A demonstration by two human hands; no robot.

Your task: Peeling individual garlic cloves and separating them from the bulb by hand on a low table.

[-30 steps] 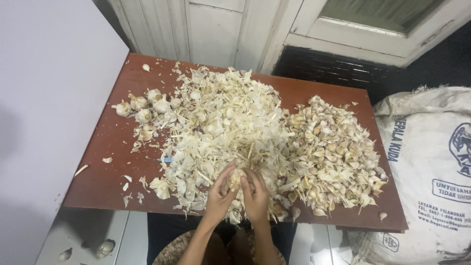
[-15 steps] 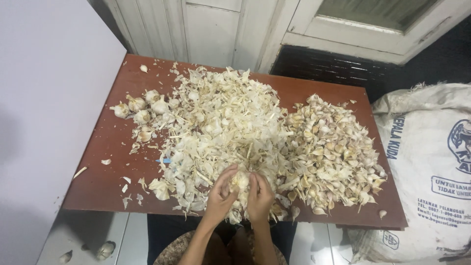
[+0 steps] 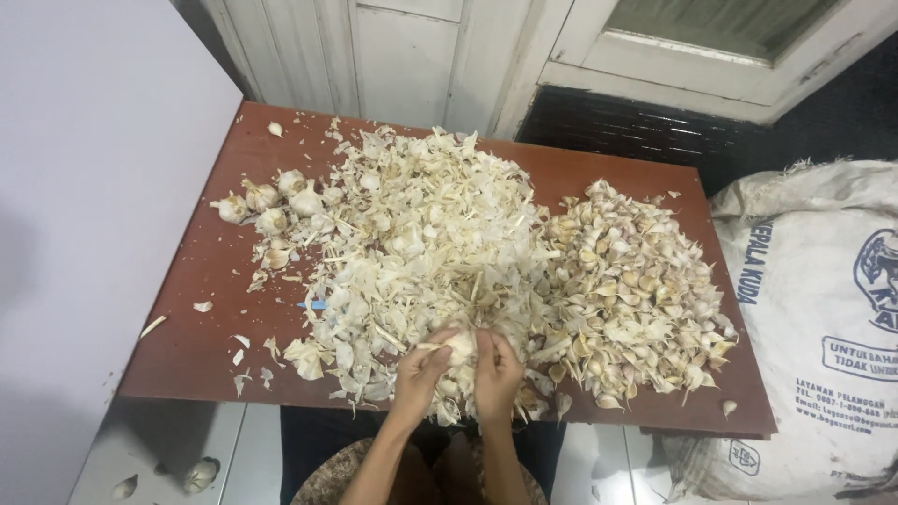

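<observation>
Right at the near edge of the counter (image 3: 201, 346), my left hand (image 3: 418, 370) and right hand (image 3: 497, 372) are pressed in close together, both with fingers curled tight around one garlic bulb (image 3: 459, 347) that sits between them, just above the front of the mess. Straight past my knuckles is the big heap of papery skins (image 3: 421, 243), white and flaky, covering most of the middle of the reddish-brown top and spilling down to where my hands are. Touching that heap on the right is a second pile of separated cloves (image 3: 636, 290), a bit more yellowish, reaching nearly to the right edge. Over on the far left there's a small cluster of whole bulbs (image 3: 271, 208) sitting just beside the skins, plus loose flakes scattered toward the near left corner. Something small and blue (image 3: 314, 305) pokes out at the left edge of the skin heap, can't tell what it is. Off the counter on the right stands a big white woven sack (image 3: 823, 327) with blue print, and behind everything is a white panelled door (image 3: 402, 56). A couple of stray bulbs lie on the floor (image 3: 168, 458) down at my left.
</observation>
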